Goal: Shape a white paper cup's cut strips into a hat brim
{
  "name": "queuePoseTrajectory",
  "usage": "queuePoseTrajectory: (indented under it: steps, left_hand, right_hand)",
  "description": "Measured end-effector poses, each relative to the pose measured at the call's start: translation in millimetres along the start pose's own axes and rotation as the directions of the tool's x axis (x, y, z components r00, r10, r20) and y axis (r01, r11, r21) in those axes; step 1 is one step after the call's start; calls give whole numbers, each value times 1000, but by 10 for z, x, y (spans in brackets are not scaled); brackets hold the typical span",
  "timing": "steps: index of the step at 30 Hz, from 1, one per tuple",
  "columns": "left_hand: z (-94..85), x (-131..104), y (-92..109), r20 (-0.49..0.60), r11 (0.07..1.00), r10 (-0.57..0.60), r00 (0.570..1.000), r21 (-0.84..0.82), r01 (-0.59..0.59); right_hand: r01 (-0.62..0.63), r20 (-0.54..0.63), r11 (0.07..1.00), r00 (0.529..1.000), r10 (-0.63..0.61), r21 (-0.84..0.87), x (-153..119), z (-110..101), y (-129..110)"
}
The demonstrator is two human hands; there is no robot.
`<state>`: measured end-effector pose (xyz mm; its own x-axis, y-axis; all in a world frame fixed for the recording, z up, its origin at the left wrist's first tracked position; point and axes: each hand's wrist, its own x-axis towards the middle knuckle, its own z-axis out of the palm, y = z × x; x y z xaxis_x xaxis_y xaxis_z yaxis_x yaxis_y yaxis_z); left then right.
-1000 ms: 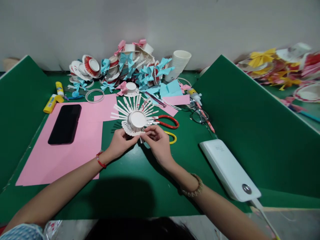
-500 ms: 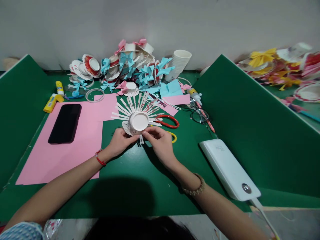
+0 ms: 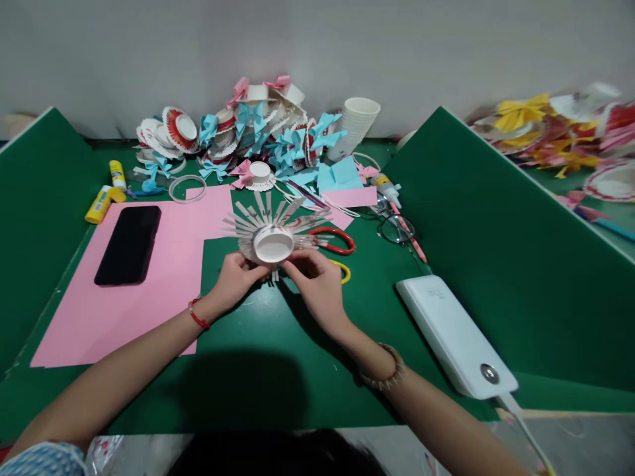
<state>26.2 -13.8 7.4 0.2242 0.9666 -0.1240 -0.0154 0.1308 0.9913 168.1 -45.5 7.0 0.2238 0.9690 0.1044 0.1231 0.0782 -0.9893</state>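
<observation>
Between my hands is a white paper cup whose wall is cut into many thin strips that fan outward, its round base towards me. My left hand pinches the near left edge, where some strips look folded. On the near right side, my right hand grips the cup with thumb and fingers. The fingertips behind the strips are hidden. Just right of the cup lie scissors with a red handle loop and a yellow loop, their blades covered by the strips and my hand.
Pink paper lies left with a black phone on it, near glue sticks. Behind are paper hats with bows and stacked cups. Right are glasses and a white power bank. Green partitions flank the table.
The cup has tipped, so its base faces me more and sits slightly lower and to the left. Both hands keep their hold with only a small shift.
</observation>
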Motion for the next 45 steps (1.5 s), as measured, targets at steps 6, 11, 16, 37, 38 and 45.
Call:
queuePoseTrajectory:
  steps: [6, 11, 16, 37, 38, 45]
  left_hand:
    - [-35, 42, -70, 55, 993, -44, 998, -109, 50]
    - [-18, 21, -45, 24, 995, -52, 998, -88, 54]
    - [18, 11, -10, -62, 1000, 13, 998, -19, -14]
    - [20, 33, -3, 40, 955, -119, 992, -267, 126]
    - [21, 33, 0, 38, 954, -119, 992, -273, 124]
    - [21, 26, -24, -1, 973, -83, 997, -214, 81]
  right_hand:
    - [120, 67, 991, 991, -116, -56, 32, 0, 93]
    - [170, 102, 983, 981, -163, -62, -7, 42, 76]
    - [172, 157, 985, 973, -167, -18, -28, 1, -28]
    - [630, 301, 587, 769, -564, -509, -44, -35, 71]
    - [630, 290, 577, 766, -574, -520, -47, -37, 74]
    - [619, 259, 533, 757, -600, -577, -53, -38, 61]
